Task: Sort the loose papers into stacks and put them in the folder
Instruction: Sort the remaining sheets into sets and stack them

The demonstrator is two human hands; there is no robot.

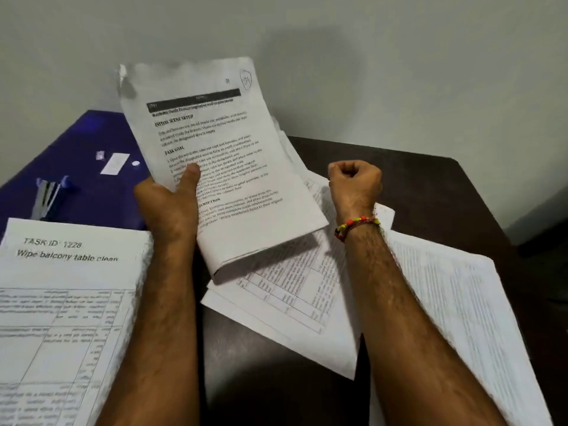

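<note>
My left hand (172, 201) grips a stapled bundle of printed pages (215, 155) by its left edge, thumb on the top sheet, and holds it tilted up above the dark table (430, 186). My right hand (355, 182) hovers to the bundle's right with its fingers curled into a fist; nothing shows in it. A blue folder (76, 155) lies open at the back left. Loose sheets with tables (292, 302) lie under the raised bundle. One stack headed "TASK ID 1228" (61, 287) sits at the front left, another stack (461, 318) at the right.
A stapler (49, 195) lies on the blue folder, beside a small white slip (114, 163). A pale wall rises behind the table. The table's right edge drops away at the far right.
</note>
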